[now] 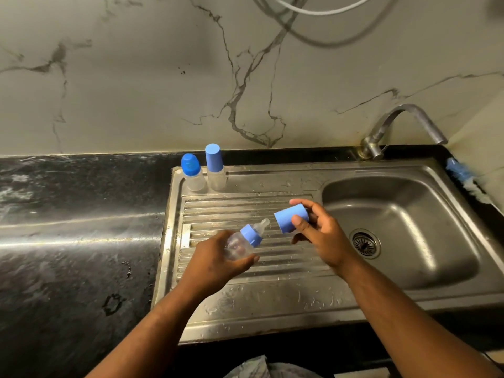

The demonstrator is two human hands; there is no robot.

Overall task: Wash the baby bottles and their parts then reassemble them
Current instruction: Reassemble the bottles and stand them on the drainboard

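My left hand (218, 257) grips a clear baby bottle (240, 245) by its body, tilted, with its blue collar (252, 235) and clear teat (262, 224) pointing up and right. My right hand (319, 236) holds a light blue cap (290, 217) between thumb and fingers, a short gap to the right of the teat. Both are above the ribbed steel drainboard (245, 296). Two capped bottles stand upright at the drainboard's back left: one with a rounded dark blue cap (192, 171), one with a tall light blue cap (215, 166).
The sink basin (409, 241) with its drain (364, 242) lies to the right, under a curved steel tap (403, 124). A blue and white bottle brush (466, 181) lies on the far right rim. Black stone counter (68, 241) spreads left. A marble wall rises behind.
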